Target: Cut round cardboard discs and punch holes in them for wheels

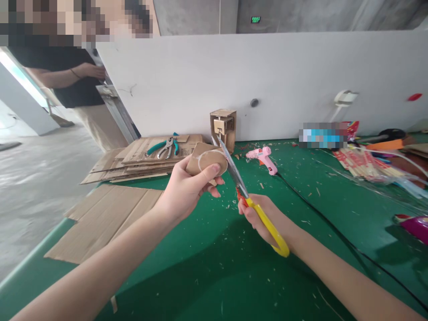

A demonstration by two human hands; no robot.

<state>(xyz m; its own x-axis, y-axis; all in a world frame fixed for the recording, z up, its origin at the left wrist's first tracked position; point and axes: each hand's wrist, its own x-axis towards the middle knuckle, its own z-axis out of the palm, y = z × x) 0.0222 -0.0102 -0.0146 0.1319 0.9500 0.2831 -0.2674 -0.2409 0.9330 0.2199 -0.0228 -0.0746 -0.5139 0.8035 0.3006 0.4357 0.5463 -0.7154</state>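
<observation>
My left hand point(187, 187) pinches a small piece of cardboard point(206, 161) with a white circle drawn on it, held above the green table point(214, 267). My right hand point(264, 218) grips yellow-handled scissors point(249, 200). Their blades point up and left, and they meet the right edge of the cardboard piece. Both forearms reach in from the bottom of the view.
Flat cardboard sheets point(107, 214) lie at the table's left edge, with teal pliers point(165, 146) on a stack behind. A small cardboard box model point(223, 122) stands by the white partition. A pink glue gun point(262, 157) with black cord, and packaged craft materials point(368, 162), lie right. A person stands far left.
</observation>
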